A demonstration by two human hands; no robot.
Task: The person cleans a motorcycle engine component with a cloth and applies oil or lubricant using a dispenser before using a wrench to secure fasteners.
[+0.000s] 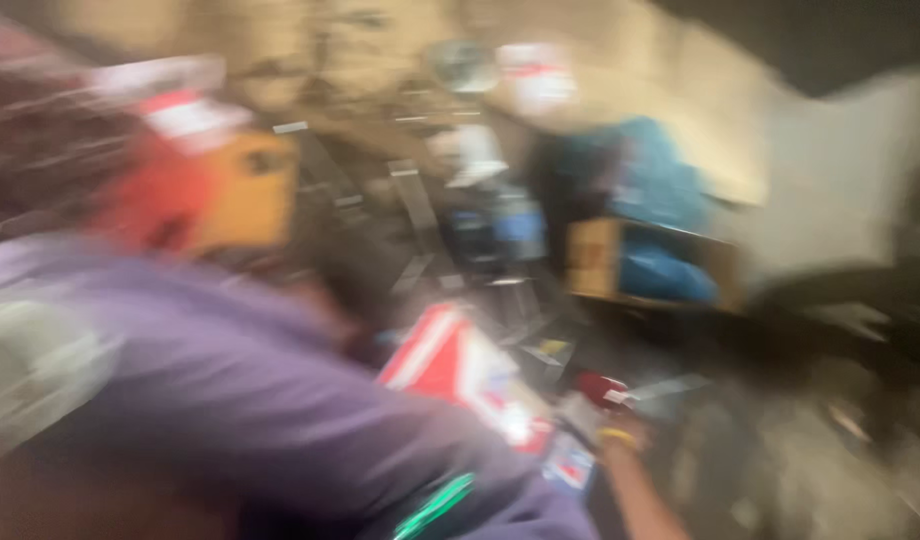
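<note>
The whole head view is smeared by fast motion. A person in a purple shirt (240,400) fills the lower left, seen from behind, with dark hair at the top left. A bare forearm with a yellow wristband (617,437) rises from the bottom edge at centre right. It seems to belong to that person. Its hand (583,412) is next to a small red object (602,388) and a red-and-white flat package (460,370); the blur hides whether it grips either. I cannot make out my left hand or my right hand anywhere.
An orange and red shape (215,185) sits beyond the person's shoulder. A cardboard box (595,260) holding blue bags (650,200) stands at centre right against a tan wall. Dark clutter covers the ground to the right.
</note>
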